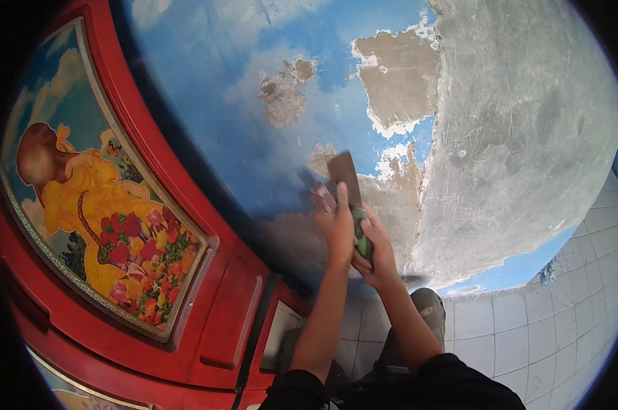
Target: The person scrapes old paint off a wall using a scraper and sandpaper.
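Both my hands are on one scraper [345, 177] with a wide flat metal blade and a green and black handle, held against a wall [227, 92] painted blue with clouds. My right hand [379, 246] is closed round the handle. My left hand [335, 225] lies over the blade's base, one finger stretched along the metal; a small brownish flat piece shows between its fingers. Near the blade tip is a patch of bare plaster [320, 160]. Bigger bare patches [401, 77] with ragged white edges lie higher up, and bare grey plaster [519, 123] covers the wall's right side.
At the left stands a red panelled piece [217, 287] with a framed picture [104, 205] of a figure in yellow and flowers, close to my left arm. White floor tiles [503, 312] run along the wall's foot. My knee [429, 307] is near the wall.
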The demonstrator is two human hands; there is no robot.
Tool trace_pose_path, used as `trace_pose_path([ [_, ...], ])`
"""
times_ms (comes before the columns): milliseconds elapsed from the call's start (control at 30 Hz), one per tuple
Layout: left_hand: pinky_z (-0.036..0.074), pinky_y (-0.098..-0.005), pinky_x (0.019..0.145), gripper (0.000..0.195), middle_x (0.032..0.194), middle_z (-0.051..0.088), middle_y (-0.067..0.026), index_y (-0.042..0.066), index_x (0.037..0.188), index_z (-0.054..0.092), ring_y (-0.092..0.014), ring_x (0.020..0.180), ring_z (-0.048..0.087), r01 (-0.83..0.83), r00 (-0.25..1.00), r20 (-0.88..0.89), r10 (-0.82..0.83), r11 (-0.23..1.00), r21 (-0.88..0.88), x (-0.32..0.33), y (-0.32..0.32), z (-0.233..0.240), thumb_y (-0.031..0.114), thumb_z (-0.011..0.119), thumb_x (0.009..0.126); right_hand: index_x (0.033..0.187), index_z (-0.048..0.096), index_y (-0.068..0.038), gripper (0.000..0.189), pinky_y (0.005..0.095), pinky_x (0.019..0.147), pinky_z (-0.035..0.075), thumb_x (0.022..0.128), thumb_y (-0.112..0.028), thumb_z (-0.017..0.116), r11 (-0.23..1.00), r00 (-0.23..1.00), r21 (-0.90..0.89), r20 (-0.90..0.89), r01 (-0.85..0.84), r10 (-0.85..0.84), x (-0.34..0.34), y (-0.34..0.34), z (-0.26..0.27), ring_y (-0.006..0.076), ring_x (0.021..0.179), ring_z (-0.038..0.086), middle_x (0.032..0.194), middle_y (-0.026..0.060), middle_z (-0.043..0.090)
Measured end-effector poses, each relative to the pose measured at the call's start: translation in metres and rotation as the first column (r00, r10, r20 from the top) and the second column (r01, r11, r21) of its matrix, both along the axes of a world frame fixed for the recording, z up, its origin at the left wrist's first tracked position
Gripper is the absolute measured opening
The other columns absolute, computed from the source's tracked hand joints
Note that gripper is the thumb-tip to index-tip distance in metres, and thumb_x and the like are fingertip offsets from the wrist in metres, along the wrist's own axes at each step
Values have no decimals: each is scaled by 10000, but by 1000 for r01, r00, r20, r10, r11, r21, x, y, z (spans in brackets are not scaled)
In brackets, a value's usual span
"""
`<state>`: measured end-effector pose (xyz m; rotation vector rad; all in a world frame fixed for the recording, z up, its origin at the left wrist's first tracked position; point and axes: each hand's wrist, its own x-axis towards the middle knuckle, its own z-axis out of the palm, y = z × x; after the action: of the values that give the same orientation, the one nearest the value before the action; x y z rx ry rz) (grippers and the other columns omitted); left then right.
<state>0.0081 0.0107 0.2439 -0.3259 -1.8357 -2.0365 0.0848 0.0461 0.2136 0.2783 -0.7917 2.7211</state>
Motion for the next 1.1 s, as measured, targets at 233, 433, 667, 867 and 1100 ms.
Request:
trace_pose_path([
  [233, 373, -299, 507, 400, 544, 488, -42, -53, 655, 533, -95, 546, 421, -2, 997, -72, 0, 999, -33, 28, -2, -35, 306, 631, 804, 1341, 263, -173, 475, 192, 288, 239, 899, -217, 431, 997, 996, -73, 91, 24, -17, 27, -8, -33, 72, 318, 337, 677, 44, 502],
  [433, 394, -307, 537, 373, 577, 532, -47, -62, 691, 559, -92, 577, 454, 60, 991, 125, -46, 992, -111, 5, -9, -13, 286, 633, 804, 1338, 264, -166, 470, 191, 280, 252, 897, -212, 420, 995, 997, -84, 56, -47, 52, 9, -8, -21, 72, 317, 341, 693, 58, 502],
  [667, 418, -340, 614, 393, 749, 586, -81, -56, 923, 578, -152, 668, 504, -53, 986, -160, 44, 997, -53, 16, -5, -60, 316, 623, 807, 1268, 309, -147, 399, 182, 257, 238, 902, -263, 418, 997, 996, -73, 90, 0, 6, 21, -15, -40, 62, 298, 313, 683, 35, 482],
  [867, 421, -341, 606, 383, 741, 624, -138, -87, 851, 597, -121, 662, 524, 200, 975, 100, -198, 980, -16, -2, -9, 31, 293, 623, 807, 1304, 284, -147, 442, 190, 275, 243, 897, -239, 430, 999, 999, -26, -33, -19, 18, -4, -2, 10, 72, 311, 340, 666, 45, 492],
  [1100, 422, -328, 570, 420, 645, 580, -125, -90, 845, 595, -132, 609, 523, -90, 986, -151, 73, 990, -106, 12, -7, -36, 329, 607, 816, 1354, 235, -143, 489, 204, 289, 243, 906, -207, 421, 996, 992, -88, 125, -6, 17, 19, -17, -39, 80, 321, 337, 644, 44, 494],
])
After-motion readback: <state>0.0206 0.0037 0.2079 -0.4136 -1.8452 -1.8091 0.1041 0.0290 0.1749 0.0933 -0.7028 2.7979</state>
